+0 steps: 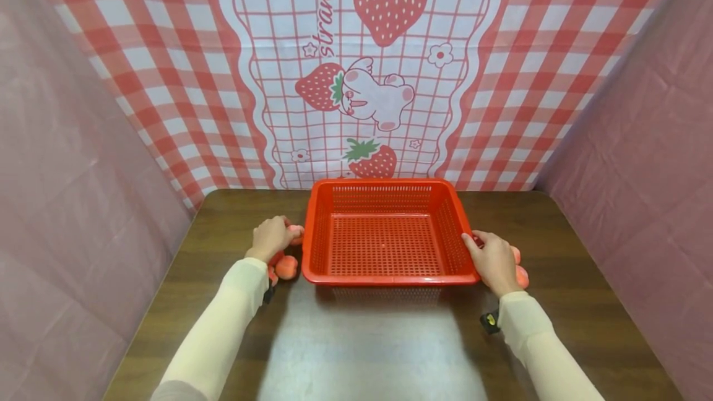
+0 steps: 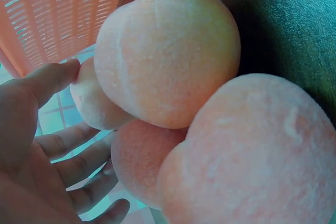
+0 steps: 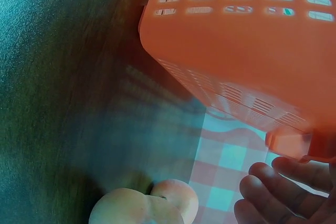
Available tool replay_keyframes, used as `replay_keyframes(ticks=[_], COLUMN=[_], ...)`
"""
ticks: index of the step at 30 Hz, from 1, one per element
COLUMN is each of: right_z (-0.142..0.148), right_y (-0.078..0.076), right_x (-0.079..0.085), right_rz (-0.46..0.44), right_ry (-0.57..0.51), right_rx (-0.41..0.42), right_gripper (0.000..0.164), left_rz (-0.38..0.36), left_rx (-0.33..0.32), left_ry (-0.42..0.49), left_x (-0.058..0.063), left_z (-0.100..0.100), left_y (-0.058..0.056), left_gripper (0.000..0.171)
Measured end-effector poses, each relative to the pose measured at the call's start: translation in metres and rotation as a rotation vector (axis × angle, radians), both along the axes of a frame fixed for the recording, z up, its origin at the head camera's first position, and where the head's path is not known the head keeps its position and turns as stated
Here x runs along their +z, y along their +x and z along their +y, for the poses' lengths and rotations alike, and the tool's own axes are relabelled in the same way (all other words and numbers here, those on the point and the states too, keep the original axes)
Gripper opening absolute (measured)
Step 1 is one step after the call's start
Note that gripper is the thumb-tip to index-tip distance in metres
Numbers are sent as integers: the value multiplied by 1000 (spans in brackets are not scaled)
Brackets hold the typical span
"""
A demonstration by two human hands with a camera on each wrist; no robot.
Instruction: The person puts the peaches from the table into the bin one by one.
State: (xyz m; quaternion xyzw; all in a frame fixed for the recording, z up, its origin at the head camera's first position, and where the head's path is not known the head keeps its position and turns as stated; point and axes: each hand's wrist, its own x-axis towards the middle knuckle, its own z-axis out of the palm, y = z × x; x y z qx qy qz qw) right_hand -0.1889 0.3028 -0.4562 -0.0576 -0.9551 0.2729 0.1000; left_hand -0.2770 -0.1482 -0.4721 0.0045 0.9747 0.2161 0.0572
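A red plastic basket with perforated walls stands at the far middle of the table. My left hand is at its left side, where thumb and forefinger pinch a peach. Several more peaches lie close to that hand, among them a large one and one nearer the front. On the other side, my right hand grips the basket's right rim, thumb on top and fingers outside and below. Two peaches sit on the table just right of it, partly hidden by the hand in the head view.
The wooden table reaches back to a red-and-white strawberry-print cloth. Pink cloth walls hang along both sides. Bright light reflects off the tabletop in front of the basket.
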Motion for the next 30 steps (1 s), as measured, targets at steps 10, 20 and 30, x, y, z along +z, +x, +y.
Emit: replay_keyframes(ticks=[10, 20, 30], right_z=[-1, -1, -1], right_y=[0, 2, 1], right_x=[3, 4, 3], right_rz=[-18, -43, -24], right_ry=[-1, -13, 2], right_rx=[-3, -16, -22], right_gripper=[49, 48, 47], left_rz=[114, 160, 210], left_rx=[42, 66, 62], left_ry=[16, 56, 74], left_x=[6, 17, 30], left_z=[0, 1, 1], left_y=[-5, -10, -12], left_gripper=[46, 47, 49])
